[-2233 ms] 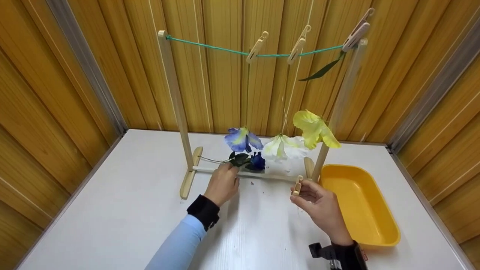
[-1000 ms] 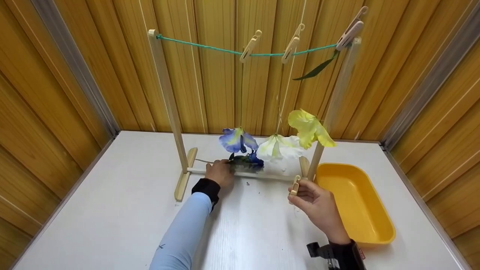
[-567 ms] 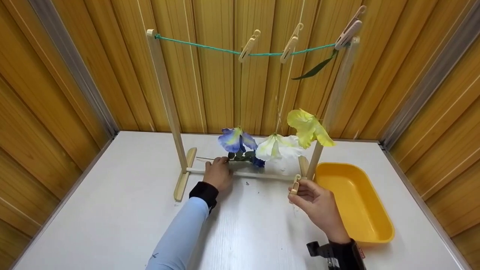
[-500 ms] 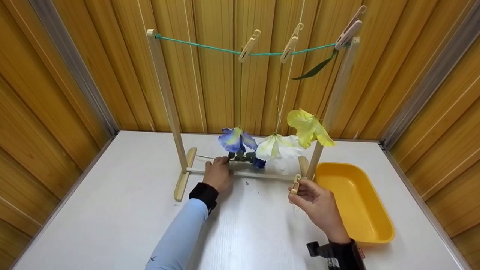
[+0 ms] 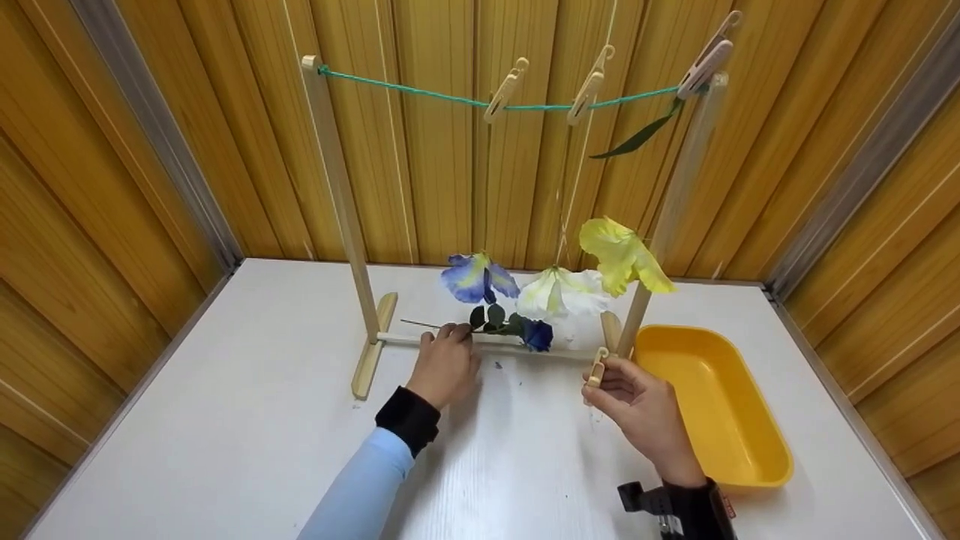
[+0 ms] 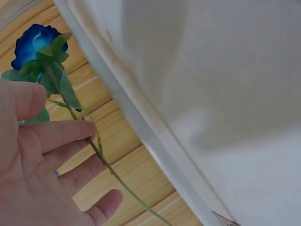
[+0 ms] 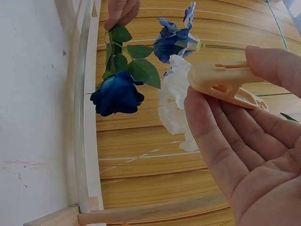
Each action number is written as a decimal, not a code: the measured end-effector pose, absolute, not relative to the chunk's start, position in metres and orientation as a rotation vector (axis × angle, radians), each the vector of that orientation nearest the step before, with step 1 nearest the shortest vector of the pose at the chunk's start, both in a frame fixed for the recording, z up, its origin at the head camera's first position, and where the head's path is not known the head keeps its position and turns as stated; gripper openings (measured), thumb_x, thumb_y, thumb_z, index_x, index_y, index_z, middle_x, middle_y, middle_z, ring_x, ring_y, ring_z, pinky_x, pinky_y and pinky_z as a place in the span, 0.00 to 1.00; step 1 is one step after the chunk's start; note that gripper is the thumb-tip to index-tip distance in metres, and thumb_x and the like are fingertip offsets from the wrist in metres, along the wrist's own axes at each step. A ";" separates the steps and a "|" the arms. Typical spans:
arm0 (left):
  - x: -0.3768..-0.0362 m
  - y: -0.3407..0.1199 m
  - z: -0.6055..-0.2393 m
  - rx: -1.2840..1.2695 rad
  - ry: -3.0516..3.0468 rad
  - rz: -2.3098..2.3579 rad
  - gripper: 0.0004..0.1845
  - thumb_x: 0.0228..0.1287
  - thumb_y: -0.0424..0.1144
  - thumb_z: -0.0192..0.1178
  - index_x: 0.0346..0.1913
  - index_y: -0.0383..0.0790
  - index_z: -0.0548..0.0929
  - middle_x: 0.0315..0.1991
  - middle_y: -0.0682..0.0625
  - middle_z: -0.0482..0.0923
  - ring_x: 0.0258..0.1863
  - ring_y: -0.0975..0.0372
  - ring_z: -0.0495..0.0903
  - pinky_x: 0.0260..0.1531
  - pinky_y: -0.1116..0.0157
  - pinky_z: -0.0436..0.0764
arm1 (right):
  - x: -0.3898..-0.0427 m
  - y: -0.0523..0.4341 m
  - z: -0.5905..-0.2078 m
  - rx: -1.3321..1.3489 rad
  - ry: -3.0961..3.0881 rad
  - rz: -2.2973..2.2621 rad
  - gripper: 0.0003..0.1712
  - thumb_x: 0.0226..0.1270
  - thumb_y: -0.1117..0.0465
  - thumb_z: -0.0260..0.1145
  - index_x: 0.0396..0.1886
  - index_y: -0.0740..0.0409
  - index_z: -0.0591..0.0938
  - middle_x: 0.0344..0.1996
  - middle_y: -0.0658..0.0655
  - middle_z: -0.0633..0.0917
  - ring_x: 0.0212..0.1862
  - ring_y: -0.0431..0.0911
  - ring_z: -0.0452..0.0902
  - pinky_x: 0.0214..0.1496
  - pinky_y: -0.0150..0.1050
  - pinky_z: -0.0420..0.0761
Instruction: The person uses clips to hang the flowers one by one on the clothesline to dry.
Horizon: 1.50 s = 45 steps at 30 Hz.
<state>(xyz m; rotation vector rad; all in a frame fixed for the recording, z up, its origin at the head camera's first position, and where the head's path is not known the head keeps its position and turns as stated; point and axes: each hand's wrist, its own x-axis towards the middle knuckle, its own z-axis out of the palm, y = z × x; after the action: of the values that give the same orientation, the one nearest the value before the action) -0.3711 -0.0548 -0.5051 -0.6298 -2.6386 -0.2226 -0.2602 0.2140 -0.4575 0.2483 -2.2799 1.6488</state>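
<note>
The head view alone shows the whole rack (image 5: pixel 341 202): three pegs (image 5: pixel 504 91) on its green string and three flowers hanging, blue (image 5: pixel 478 276), white (image 5: pixel 564 292) and yellow (image 5: pixel 621 256). The yellow tub (image 5: pixel 757 465) on the worktop (image 5: pixel 225 420) holds nothing. The left hand (image 5: pixel 444 366) pinches the stem of a blue rose (image 5: pixel 535 334) just above the rack's bottom rail; the left wrist view shows its stem (image 6: pixel 101 155) across the fingers. The right hand (image 5: pixel 637 409) grips a fourth peg (image 5: pixel 595 369), shown close in the right wrist view (image 7: pixel 225 84).

The wooden rack (image 5: pixel 346 217) stands on the table (image 5: pixel 225 420), toward its back. Three clothespins (image 5: pixel 504 90) sit on the rack's string (image 5: pixel 405 88), and three flowers (image 5: pixel 559 291) hang below it, between its posts. The tray (image 5: pixel 757 457) lies right of the rack, just beside its right foot.
</note>
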 end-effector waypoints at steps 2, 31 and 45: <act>-0.364 -0.054 -0.502 -0.642 -2.660 -0.233 0.19 0.76 0.44 0.56 0.53 0.32 0.87 0.59 0.45 0.82 0.59 0.49 0.78 0.48 0.49 0.75 | -0.260 0.214 -0.457 0.239 -2.279 1.647 0.18 0.58 0.75 0.76 0.49 0.68 0.86 0.37 0.61 0.89 0.38 0.41 0.86 0.41 0.29 0.86; -0.294 -0.040 -0.512 -0.839 -2.704 -0.393 0.11 0.71 0.40 0.62 0.34 0.37 0.88 0.48 0.47 0.84 0.46 0.53 0.82 0.43 0.54 0.80 | -0.260 0.216 -0.458 0.203 -2.292 1.610 0.19 0.59 0.73 0.76 0.52 0.67 0.86 0.38 0.60 0.89 0.39 0.39 0.85 0.44 0.27 0.84; -0.305 -0.048 -0.521 -0.760 -2.656 -0.480 0.07 0.59 0.32 0.70 0.28 0.37 0.80 0.27 0.50 0.75 0.27 0.57 0.76 0.29 0.61 0.77 | -0.266 0.216 -0.462 0.211 -2.259 1.621 0.19 0.57 0.75 0.77 0.50 0.68 0.85 0.37 0.60 0.89 0.38 0.40 0.85 0.44 0.27 0.84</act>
<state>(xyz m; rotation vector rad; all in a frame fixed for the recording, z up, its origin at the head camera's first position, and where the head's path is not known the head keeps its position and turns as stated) -0.3050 -0.0479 -0.5207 -0.7600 -2.6565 -0.4796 -0.2659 0.2162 -0.4621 0.2113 -2.2592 1.6210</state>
